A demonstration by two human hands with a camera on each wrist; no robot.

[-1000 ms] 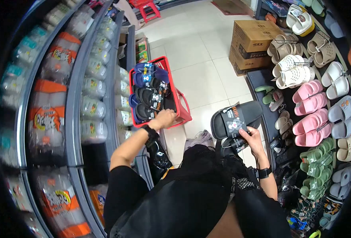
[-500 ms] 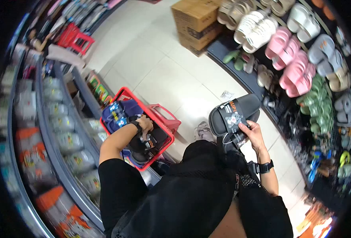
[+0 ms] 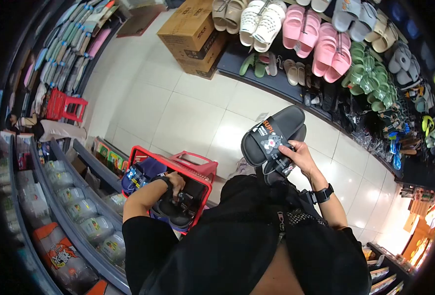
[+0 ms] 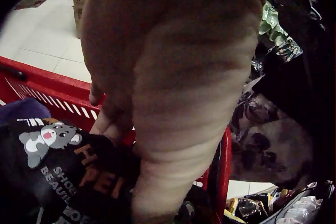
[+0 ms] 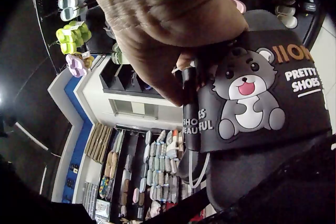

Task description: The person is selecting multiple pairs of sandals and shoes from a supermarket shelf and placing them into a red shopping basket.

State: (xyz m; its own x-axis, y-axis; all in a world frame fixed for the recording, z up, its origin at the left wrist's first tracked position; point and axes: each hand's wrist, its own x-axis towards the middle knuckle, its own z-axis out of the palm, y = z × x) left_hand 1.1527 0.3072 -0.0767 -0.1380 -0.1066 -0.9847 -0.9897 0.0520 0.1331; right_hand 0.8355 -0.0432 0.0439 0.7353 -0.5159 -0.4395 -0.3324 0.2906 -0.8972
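Observation:
My right hand (image 3: pixel 298 156) grips a pair of black slippers (image 3: pixel 292 120) by the strap, thumb on top, in front of my body. In the right wrist view the slippers' strap (image 5: pixel 302 87) shows a grey bear and lettering, with a white tie loop under it. At the left, my left hand (image 3: pixel 176 183) reaches down into a red shopping basket (image 3: pixel 208 189), over black slippers (image 4: pixel 47 182) with a similar bear print. Its fingertips are largely hidden among the slippers, so I cannot tell whether they hold one. Blue slippers (image 3: pixel 151 167) lie at the basket's far end.
Shelves of plastic containers (image 3: pixel 82 199) run along the left. A slipper rack (image 3: pixel 276 81) curves round the right side, with cardboard boxes (image 3: pixel 190 37) stacked at its far end. Tiled floor (image 3: pixel 197 113) lies between, and a red stool (image 3: pixel 65 105) stands at far left.
The view has swung round to the right. My left hand has gone from the basket's near end to over the black slippers inside. The right hand keeps its grip on the black pair.

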